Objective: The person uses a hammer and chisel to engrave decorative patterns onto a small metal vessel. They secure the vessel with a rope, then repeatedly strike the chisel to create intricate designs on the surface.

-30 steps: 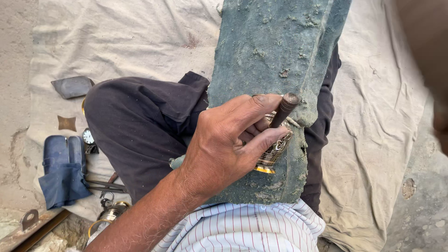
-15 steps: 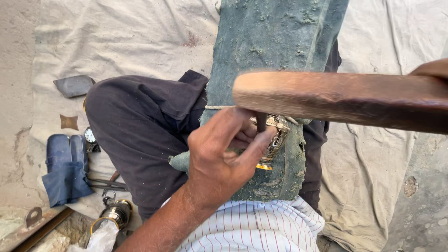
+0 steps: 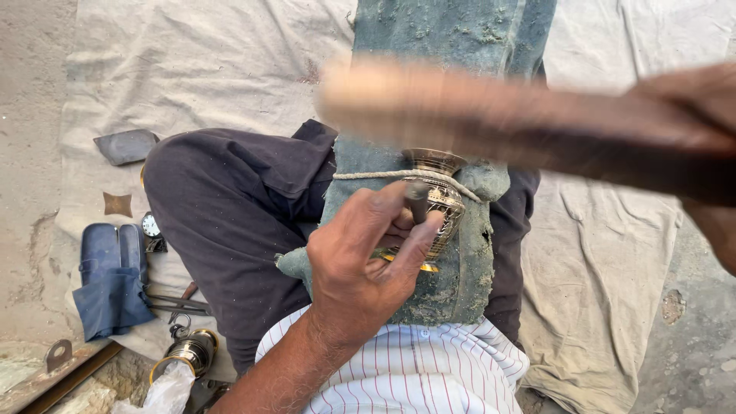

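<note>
I see the left hand [image 3: 360,264] pinching a small chisel [image 3: 418,201] against the engraved brass vase [image 3: 438,201], roped to a green block [image 3: 452,46] at frame centre. The right hand [image 3: 709,146], blurred, appears clenched on a wooden mallet [image 3: 491,111] crossing the upper right.

A wide, pale, creased cloth sheet [image 3: 192,69] covers the sandy ground. Near its left edge lies a flat, dark grey stone slab [image 3: 125,146], and just below that a small brown square metal piece [image 3: 117,204]. Further down the sheet's left side sits a folded dark blue cloth pouch [image 3: 111,280], with a small round white-faced clock [image 3: 151,226] beside it. At the sheet's lower left corner rests a shiny brass pot [image 3: 188,353], touching a crumpled clear plastic bag [image 3: 165,391].
</note>
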